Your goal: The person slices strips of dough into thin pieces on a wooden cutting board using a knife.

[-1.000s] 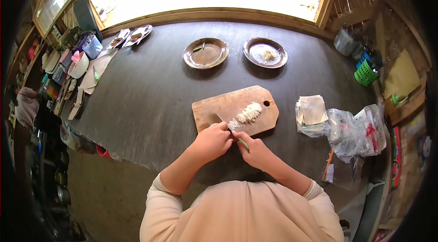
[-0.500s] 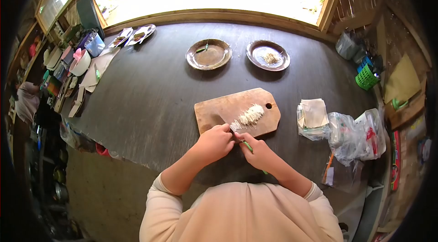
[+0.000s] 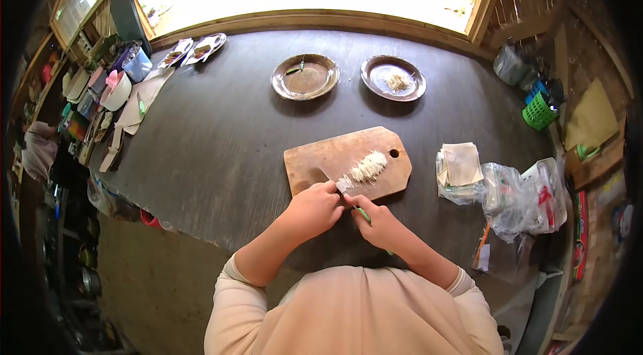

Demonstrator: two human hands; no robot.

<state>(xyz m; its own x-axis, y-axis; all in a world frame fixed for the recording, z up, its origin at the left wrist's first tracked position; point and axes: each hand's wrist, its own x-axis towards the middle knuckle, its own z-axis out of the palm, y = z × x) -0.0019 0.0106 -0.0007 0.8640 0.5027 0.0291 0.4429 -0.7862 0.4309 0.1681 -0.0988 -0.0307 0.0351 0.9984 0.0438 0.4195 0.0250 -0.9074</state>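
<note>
A wooden cutting board (image 3: pixel 311 162) with a hole at its right end lies on the dark table. Thin pale strips (image 3: pixel 369 167) of some food run in a row across its right half. My right hand (image 3: pixel 379 226) is closed around the green handle of a knife (image 3: pixel 362 213), whose blade points up and left over the board, beside the lower end of the row. My left hand (image 3: pixel 315 207) rests on the board's near edge, fingers curled close to the blade. What those fingers press on is hidden from view.
Beyond the board stand two brown plates, one with green chilies (image 3: pixel 295 69) and one with a small heap of pale strips (image 3: pixel 396 82). Plastic bags (image 3: pixel 507 197) and a paper stack (image 3: pixel 461 163) lie to the right, near a green basket (image 3: pixel 538 112). Containers (image 3: pixel 116 92) crowd the left edge.
The knife blade has shifted slightly and now catches more light. Both hands stay in nearly the same place, and the whole view has moved very slightly.
</note>
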